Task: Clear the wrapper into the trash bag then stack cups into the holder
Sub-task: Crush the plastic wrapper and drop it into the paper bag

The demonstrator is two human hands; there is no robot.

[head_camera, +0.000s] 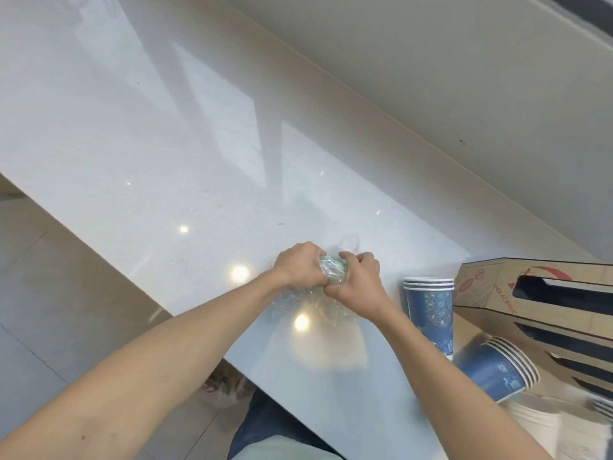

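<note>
Both hands meet over the white counter (166, 134). My left hand (300, 265) and my right hand (356, 282) are closed around a crumpled clear plastic wrapper (330, 268) with green print; its loose end (311, 305) spreads on the counter below my wrists. To the right, a short stack of blue patterned paper cups (429, 305) stands upright. A second stack of blue cups (497, 370) lies tilted on its side in front of it. A cardboard holder (544, 303) with dark slots lies at the right edge. A white plastic bag (224, 390) sits on the floor below the counter edge.
A beige wall (431, 78) runs along the far side of the counter. Tiled floor (49, 310) lies to the left. White paper or cloth (547, 429) is bunched at the bottom right, under the tilted cups.
</note>
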